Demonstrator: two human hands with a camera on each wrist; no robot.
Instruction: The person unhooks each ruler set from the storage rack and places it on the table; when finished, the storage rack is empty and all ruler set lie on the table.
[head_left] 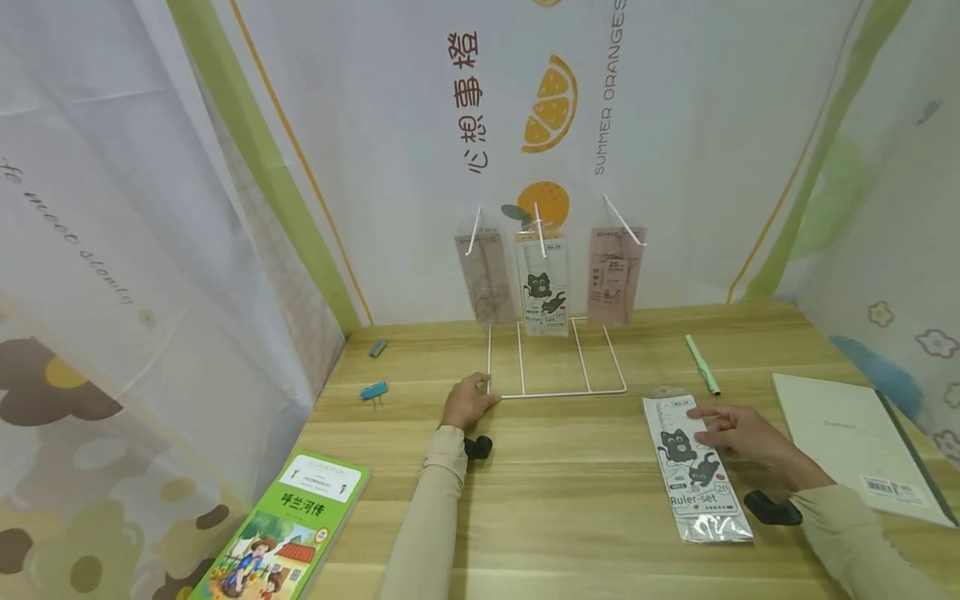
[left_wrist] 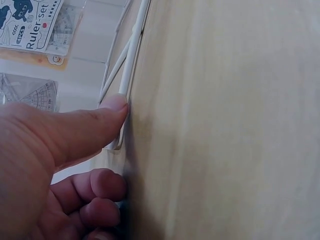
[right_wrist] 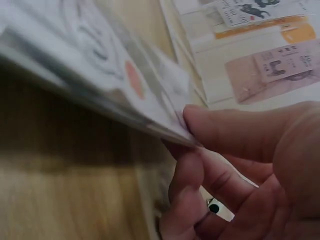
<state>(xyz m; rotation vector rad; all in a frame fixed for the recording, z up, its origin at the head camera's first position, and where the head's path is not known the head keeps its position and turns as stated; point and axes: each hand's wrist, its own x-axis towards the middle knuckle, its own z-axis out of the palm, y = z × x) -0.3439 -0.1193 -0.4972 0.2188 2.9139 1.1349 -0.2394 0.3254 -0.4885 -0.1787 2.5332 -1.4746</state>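
Observation:
My left hand [head_left: 468, 402] is at the near left corner of a white wire display rack [head_left: 562, 393]. Its thumb lies on the wire [left_wrist: 131, 62], and the other fingers are curled. Between thumb and fingers, my right hand [head_left: 742, 432] pinches the edge of a ruler set pack [head_left: 686, 467] printed with black cats. The right wrist view shows the pack [right_wrist: 100, 65] tilted, one edge off the tabletop. From the rack's hooks hang a similar ruler set pack [head_left: 543, 287], a clear greyish pack [head_left: 486, 279] on the left and a pink pack [head_left: 615, 279] on the right.
A green book [head_left: 288, 525] lies at the near left. Farther back on that side are a blue binder clip [head_left: 373, 390] and a small grey-blue item [head_left: 378, 348]. At the right are a light green pen [head_left: 702, 365] and a pale notebook [head_left: 855, 437]. Printed curtains surround the wooden table [head_left: 555, 517].

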